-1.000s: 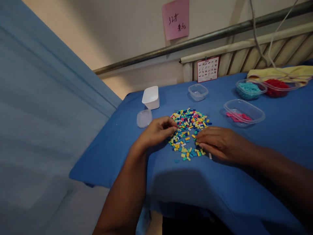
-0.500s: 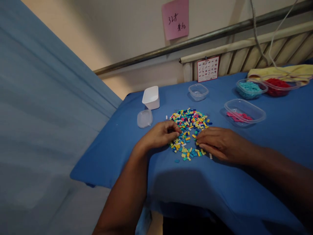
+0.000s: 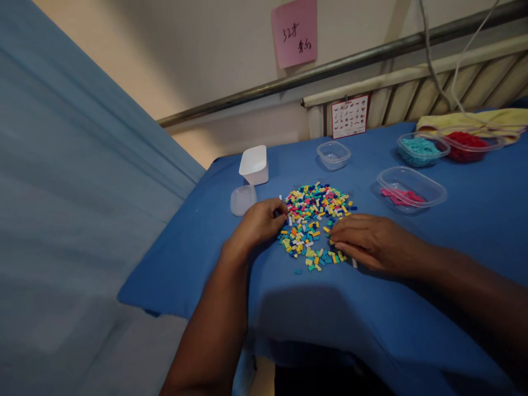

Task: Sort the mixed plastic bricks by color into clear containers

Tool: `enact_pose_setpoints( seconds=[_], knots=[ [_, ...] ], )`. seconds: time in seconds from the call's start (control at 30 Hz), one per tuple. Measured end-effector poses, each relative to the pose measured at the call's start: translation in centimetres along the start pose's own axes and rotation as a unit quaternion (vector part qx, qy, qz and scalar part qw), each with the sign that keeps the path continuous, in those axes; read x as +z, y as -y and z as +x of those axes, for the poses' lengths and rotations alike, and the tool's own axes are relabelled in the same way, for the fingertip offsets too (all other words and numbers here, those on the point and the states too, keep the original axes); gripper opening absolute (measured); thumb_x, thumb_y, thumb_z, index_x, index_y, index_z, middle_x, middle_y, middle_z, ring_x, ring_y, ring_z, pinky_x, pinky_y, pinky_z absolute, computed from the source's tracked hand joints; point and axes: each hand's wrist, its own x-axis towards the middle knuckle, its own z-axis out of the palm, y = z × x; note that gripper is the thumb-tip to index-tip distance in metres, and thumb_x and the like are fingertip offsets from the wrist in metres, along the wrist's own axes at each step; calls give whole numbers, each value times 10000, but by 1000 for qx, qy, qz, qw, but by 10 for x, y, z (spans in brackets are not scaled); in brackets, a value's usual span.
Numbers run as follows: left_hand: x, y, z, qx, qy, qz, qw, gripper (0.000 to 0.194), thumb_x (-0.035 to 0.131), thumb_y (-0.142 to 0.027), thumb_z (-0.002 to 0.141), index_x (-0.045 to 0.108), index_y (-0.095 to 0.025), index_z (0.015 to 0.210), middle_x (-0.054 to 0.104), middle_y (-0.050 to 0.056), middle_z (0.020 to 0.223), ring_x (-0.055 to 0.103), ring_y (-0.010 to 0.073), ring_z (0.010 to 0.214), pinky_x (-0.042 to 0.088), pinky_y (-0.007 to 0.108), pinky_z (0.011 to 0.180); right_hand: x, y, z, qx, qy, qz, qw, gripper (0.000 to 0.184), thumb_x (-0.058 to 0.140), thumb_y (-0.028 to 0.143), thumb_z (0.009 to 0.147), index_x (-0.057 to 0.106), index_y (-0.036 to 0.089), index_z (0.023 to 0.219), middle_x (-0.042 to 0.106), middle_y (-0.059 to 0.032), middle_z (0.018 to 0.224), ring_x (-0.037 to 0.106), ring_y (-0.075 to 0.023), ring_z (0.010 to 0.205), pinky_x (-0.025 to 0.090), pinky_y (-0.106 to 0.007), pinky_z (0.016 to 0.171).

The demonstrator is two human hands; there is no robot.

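Note:
A heap of small coloured plastic pieces [image 3: 317, 201], in yellow, blue, teal, white and pink, spreads over the blue cloth in front of me. At the heap's left edge, my left hand [image 3: 262, 223] is curled, thumb and forefinger close together. Whatever those fingertips may hold is too small to make out. On the right side of the heap rests my right hand [image 3: 369, 239], its fingers pressed together and pointing at the loose pieces. Its fingertips are partly hidden, so any piece in them cannot be made out.
Behind the heap stand a white tub [image 3: 254, 168], a clear lid [image 3: 243, 199] and a clear container [image 3: 333, 157]. To the right are containers with pink pieces [image 3: 404, 197], teal pieces [image 3: 419, 149] and red pieces [image 3: 468, 144]. A blue curtain [image 3: 74, 192] hangs left.
My left hand has moved left from over the pieces to the heap's edge, uncovering pieces there. My right hand has stayed almost where it was.

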Motion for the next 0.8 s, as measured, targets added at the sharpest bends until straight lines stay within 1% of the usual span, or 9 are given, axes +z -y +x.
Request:
enact_pose_setpoints(
  seconds=[0.13,0.23,0.3,0.43,0.53,0.67,0.8],
  knots=[
    [2,-2,1,19,5,55,998,171,638,-194,928,763,-219,1042,771,61,1048,683,212,892,488,324,769,1,0,0,-1,3,5,1000,200,557,225,1089,749,207,1142,804,-100,1122,758,-250,1040,622,-456,966],
    [6,-6,3,33,2,62,998,205,623,-179,941,778,-231,1066,776,63,1108,699,224,955,503,336,818,2,1,1,0,-3,7,1000,202,565,229,1081,758,208,1136,805,-99,1116,759,-253,1038,623,-457,968],
    [8,-8,3,41,2,59,997,220,614,-179,950,779,-235,1084,778,64,1131,701,226,963,502,337,823,3,2,1,0,-8,11,1000,203,572,227,1073,767,214,1132,807,-99,1116,760,-252,1036,625,-450,965],
    [9,-11,3,23,3,74,997,203,614,-236,969,769,-214,1099,781,79,1057,682,223,856,465,330,738,2,4,3,-2,-11,12,1000,207,575,227,1070,773,220,1131,810,-96,1112,761,-250,1034,626,-442,965],
    [7,-11,2,4,12,82,997,206,607,-264,974,763,-210,1097,780,75,1002,661,215,800,418,318,683,1,4,3,-4,-2,12,1000,214,560,225,1082,764,206,1144,809,-104,1124,759,-251,1046,624,-448,971],
    [4,-8,3,2,9,90,996,209,613,-265,956,771,-228,1088,785,57,984,657,202,784,391,312,677,-1,5,4,-8,-2,4,1000,194,582,236,1081,760,203,1149,808,-113,1140,757,-252,1067,619,-439,966],
    [3,-8,6,-19,6,79,997,199,615,-244,917,771,-204,1033,762,53,887,630,189,720,384,308,651,-1,6,7,-12,0,5,1000,178,595,247,1080,755,206,1148,809,-104,1115,752,-242,1067,606,-427,978]
  ],
)
